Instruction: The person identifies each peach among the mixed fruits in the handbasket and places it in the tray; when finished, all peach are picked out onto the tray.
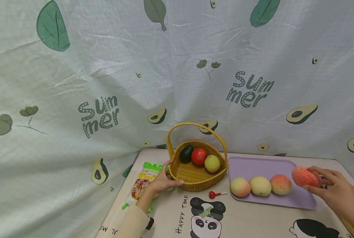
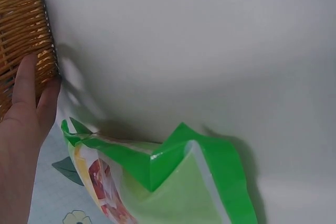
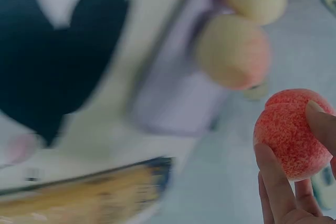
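At the right, my right hand (image 1: 337, 190) holds a reddish-pink peach (image 1: 303, 177) between thumb and fingers, above the right part of a lilac tray (image 1: 258, 165). The right wrist view shows the speckled peach (image 3: 294, 135) with fingertips on both sides. My left hand (image 1: 161, 182) touches the left side of a yellow wicker basket (image 1: 196, 187), its thumb along the front rim. Straight fingers lie against the weave in the left wrist view. Inside the basket sit a dark green avocado (image 1: 186, 154), a red round fruit (image 1: 199, 156) and a yellow-green round fruit (image 1: 212, 164).
On the tray, a pale pink-tinged peach (image 1: 240, 187), a pale yellow fruit (image 1: 260, 186) and a reddish peach (image 1: 281, 184) stand in a row. A red lollipop (image 1: 212, 194) lies before the basket. A green-edged snack bag (image 1: 139, 186) lies left, beside my left forearm.
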Motion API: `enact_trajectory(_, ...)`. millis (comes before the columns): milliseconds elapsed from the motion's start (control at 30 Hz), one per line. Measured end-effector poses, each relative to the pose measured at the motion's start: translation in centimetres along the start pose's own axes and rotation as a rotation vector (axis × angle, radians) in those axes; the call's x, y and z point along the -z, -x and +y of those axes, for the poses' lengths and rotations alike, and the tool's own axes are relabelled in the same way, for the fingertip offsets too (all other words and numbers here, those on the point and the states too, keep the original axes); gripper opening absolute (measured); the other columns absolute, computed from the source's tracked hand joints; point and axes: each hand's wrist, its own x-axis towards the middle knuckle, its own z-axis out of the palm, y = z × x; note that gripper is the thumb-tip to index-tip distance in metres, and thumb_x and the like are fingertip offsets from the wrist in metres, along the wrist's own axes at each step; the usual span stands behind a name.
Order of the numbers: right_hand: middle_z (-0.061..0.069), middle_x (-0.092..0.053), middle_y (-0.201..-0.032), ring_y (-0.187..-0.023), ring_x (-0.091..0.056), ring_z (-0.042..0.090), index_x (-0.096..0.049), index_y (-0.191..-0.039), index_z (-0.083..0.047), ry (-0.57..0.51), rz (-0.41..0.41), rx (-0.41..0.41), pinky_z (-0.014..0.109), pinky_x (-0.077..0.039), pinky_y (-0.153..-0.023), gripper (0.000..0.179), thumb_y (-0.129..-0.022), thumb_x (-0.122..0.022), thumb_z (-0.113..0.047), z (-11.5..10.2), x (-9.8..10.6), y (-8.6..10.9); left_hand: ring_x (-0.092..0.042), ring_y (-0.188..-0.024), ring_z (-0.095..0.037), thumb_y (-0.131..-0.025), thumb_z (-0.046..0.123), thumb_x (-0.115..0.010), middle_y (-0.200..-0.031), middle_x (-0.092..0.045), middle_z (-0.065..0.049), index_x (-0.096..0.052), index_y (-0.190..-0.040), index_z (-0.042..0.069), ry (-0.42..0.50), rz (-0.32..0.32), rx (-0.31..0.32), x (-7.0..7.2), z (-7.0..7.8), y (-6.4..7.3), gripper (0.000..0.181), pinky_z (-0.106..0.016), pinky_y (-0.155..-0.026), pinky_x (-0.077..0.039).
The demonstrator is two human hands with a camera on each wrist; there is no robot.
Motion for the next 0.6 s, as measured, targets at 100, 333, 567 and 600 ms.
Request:
enact_trajectory(100, 0.046, -0.034, -0.131, -0.101, -0.056, 0.064, -0.054, -0.136, 0.007, -0.001, -0.05, -0.083, 0.064, -0.057, -0.073, 0.069, -0.079, -0.09, -0.01, 2.1, -1.0, 0.3, -0.058, -0.133, -0.041, -0.08, 0.021, -0.093, -0.156, -0.035, -0.032, -0.015, -0.164, 0.035, -0.006, 0.003, 0.0, 0.1, 0.0, 0.0, 0.116, -0.052, -0.112, -0.048)
enact_trajectory(333, 0.049, -0.036, -0.132, -0.116, -0.038, 0.063, -0.055, -0.135, 0.007, 0.069, -0.166, -0.077, 0.081, -0.04, -0.09, 0.08, -0.074, -0.093, -0.028, 5.3, -2.6, 0.7, -0.06, -0.131, -0.038, -0.08, 0.021, -0.093, -0.156, -0.036, -0.032, -0.014, -0.164, 0.034, -0.005, 0.007, 0.006, 0.0, 0.0, 0.0, 0.116, -0.054, -0.113, -0.046)
enact_trajectory(567, 0.048, -0.051, -0.127, -0.1, -0.056, 0.058, -0.06, -0.125, 0.011, 0.065, -0.144, -0.016, 0.063, -0.053, -0.079, 0.069, -0.071, -0.094, -0.015, 5.5, -3.8, 0.6, -0.06, -0.13, -0.036, -0.079, 0.022, -0.093, -0.155, -0.039, -0.032, -0.014, -0.164, 0.033, -0.015, 0.007, 0.008, -0.1, 0.1, 0.0, 0.116, -0.055, -0.114, -0.046)
enact_trajectory(600, 0.048, -0.053, -0.124, -0.101, -0.057, 0.059, -0.06, -0.123, 0.013, 0.041, -0.142, -0.028, 0.062, -0.055, -0.077, 0.062, -0.074, -0.091, -0.01, 5.4, -3.8, 0.5, -0.059, -0.13, -0.037, -0.079, 0.022, -0.093, -0.155, -0.039, -0.031, -0.014, -0.164, 0.034, -0.014, 0.008, 0.008, -0.1, 0.1, 0.0, 0.116, -0.055, -0.113, -0.046)
